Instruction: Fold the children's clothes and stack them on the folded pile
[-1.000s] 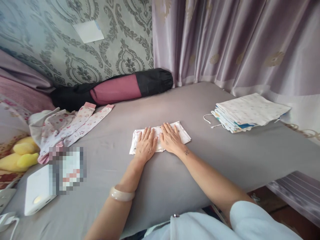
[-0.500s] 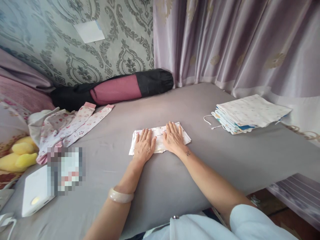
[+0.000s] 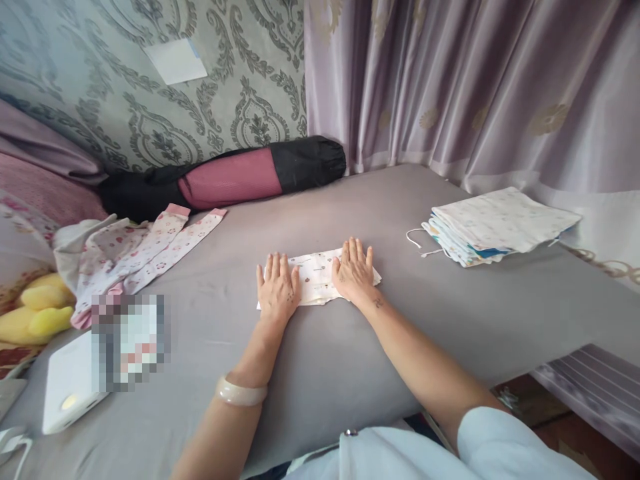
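Note:
A folded white cloth (image 3: pixel 316 277) with a small print lies on the grey sheet (image 3: pixel 345 373) in front of me. My left hand (image 3: pixel 279 287) rests flat over its left end, fingers stretched out. Over the right end lies my right hand (image 3: pixel 355 270), palm down and fingers spread. The printed middle of the cloth shows between the two hands, while both ends are partly hidden under them. Neither hand grips anything.
To the right sits a stack of folded cloth pieces (image 3: pixel 505 223) with white cords. Printed children's pants (image 3: pixel 155 253), a white box-shaped device (image 3: pixel 75 380) and a yellow plush toy (image 3: pixel 45 307) are at left. A black and pink rolled bag (image 3: pixel 230 177) lies along the wall.
My hands have slid apart on the cloth, the left one leftward and the right one slightly rightward. More of the cloth's middle shows now.

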The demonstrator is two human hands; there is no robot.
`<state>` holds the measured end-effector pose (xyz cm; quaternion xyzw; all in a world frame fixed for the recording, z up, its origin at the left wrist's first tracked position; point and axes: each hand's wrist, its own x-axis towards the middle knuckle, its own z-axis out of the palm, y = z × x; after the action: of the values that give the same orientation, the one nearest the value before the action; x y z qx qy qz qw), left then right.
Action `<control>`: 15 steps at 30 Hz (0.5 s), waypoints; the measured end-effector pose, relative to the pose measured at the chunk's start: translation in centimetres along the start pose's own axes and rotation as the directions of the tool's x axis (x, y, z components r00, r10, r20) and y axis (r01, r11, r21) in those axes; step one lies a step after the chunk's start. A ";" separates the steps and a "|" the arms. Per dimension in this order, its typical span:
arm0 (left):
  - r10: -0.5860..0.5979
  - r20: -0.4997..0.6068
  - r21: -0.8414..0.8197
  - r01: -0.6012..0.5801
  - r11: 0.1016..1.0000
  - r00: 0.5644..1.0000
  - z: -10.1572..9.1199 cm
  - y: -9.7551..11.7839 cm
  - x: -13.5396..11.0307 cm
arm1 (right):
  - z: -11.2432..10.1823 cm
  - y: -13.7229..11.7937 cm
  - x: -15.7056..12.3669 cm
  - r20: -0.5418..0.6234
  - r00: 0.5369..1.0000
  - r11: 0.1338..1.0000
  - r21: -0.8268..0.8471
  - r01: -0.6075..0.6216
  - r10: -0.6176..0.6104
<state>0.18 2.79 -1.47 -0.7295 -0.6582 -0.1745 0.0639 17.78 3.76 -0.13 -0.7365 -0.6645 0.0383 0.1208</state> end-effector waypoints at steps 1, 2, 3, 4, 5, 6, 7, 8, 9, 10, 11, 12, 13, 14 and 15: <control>-0.034 0.030 0.018 0.034 0.999 0.999 -0.2 0.0 0.0 | 0.0 0.1 0.1 0.012 1.000 1.000 -0.003 -0.015 0.015; -0.058 0.075 0.032 0.056 0.998 0.995 -0.3 0.0 0.1 | -0.1 0.2 0.1 0.032 0.999 1.000 -0.004 -0.028 0.028; -0.074 0.124 0.041 0.069 0.997 0.989 -0.4 0.0 0.1 | -0.1 0.2 0.2 0.054 0.998 0.999 -0.003 -0.038 0.038; -0.086 0.167 0.047 0.079 0.996 0.982 -0.4 0.0 0.2 | -0.2 0.3 0.2 0.072 0.996 0.999 0.000 -0.045 0.045; -0.095 0.196 0.049 0.087 0.995 0.976 -0.4 0.0 0.2 | -0.2 0.2 0.2 0.085 0.995 0.999 0.004 -0.049 0.049; -0.103 0.212 0.047 0.095 0.994 0.972 -0.5 0.0 0.3 | -0.2 0.2 0.2 0.095 0.994 0.999 0.010 -0.051 0.050; -0.109 0.220 0.039 0.103 0.994 0.969 -0.5 0.0 0.4 | -0.2 0.1 0.3 0.105 0.993 0.998 0.019 -0.053 0.050; -0.116 0.223 0.024 0.114 0.993 0.968 -0.5 0.0 0.4 | -0.3 0.0 0.3 0.116 0.992 0.998 0.031 -0.056 0.052; -0.127 0.220 0.005 0.129 0.992 0.967 -0.6 -0.1 0.5 | -0.4 0.0 0.3 0.129 0.990 0.997 0.046 -0.060 0.054; -0.145 0.208 -0.014 0.151 0.988 0.967 -0.7 -0.3 0.6 | -0.6 0.0 0.4 0.142 0.988 0.996 0.063 -0.067 0.057; -0.169 0.189 -0.030 0.177 0.984 0.967 -0.8 -0.5 0.7 | -0.8 0.2 0.5 0.152 0.986 0.994 0.082 -0.078 0.064; -0.195 0.165 -0.041 0.204 0.978 0.967 -0.9 -0.8 0.8 | -1.1 0.4 0.5 0.157 0.985 0.991 0.100 -0.090 0.074; -0.221 0.142 -0.045 0.229 0.972 0.965 -1.0 -1.2 1.0 | -1.6 0.6 0.6 0.156 0.984 0.988 0.117 -0.102 0.084; -0.243 0.128 -0.045 0.250 0.967 0.962 -1.2 -1.8 1.1 | -2.0 1.0 0.6 0.149 0.985 0.985 0.130 -0.112 0.093; -0.261 0.125 -0.045 0.268 0.962 0.957 -1.3 -2.3 1.3 | -2.6 1.4 0.5 0.137 0.985 0.983 0.140 -0.120 0.101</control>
<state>-2.24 3.88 -0.12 -0.6455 -0.7469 -0.1580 -0.0214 19.79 3.85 2.07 -0.7573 -0.6243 0.1416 0.1293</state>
